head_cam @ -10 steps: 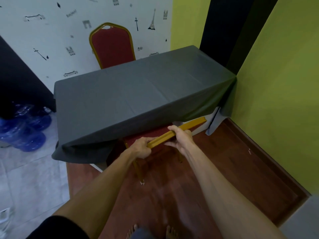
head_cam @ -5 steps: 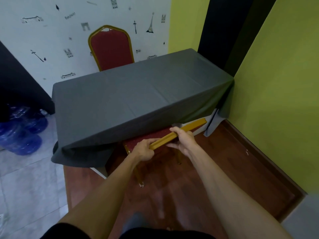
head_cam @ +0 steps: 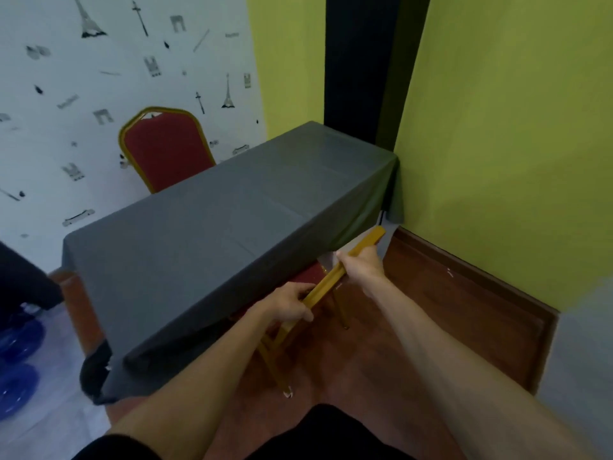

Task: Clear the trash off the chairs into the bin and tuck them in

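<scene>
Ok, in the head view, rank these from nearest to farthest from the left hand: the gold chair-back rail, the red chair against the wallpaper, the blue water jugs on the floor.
1. Gold chair-back rail: gripped by the left hand.
2. Red gold-framed chair: beyond the grey-clothed table, against the wall.
3. Blue water jugs: far left on the floor. Ranking of 2 and 3 is close; hard to call.

Both hands grip the gold top rail of the near chair, whose red seat sits under the grey tablecloth. The left hand closes on the rail's lower end, the right hand higher up. A second red chair stands behind the tablecloth, against the patterned wall.
</scene>
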Motion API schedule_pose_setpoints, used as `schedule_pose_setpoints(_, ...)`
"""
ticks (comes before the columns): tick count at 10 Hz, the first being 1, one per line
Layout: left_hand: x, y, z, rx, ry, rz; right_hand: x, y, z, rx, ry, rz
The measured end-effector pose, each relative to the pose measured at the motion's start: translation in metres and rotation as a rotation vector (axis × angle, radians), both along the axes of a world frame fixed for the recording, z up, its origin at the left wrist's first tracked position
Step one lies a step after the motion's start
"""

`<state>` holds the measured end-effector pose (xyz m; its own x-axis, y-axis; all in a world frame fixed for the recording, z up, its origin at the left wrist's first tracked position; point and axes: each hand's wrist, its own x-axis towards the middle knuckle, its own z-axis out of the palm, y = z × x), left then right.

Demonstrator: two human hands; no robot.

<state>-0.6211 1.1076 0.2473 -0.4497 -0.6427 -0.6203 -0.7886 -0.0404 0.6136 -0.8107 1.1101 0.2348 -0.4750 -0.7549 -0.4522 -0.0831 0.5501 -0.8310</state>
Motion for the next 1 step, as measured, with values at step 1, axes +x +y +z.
schedule_pose_setpoints(1,0.0121,-0.0158,0.0236,0.033,0.054,-0.081,0.0107,-0.0048,0.0300,0.079,0.294,0.093)
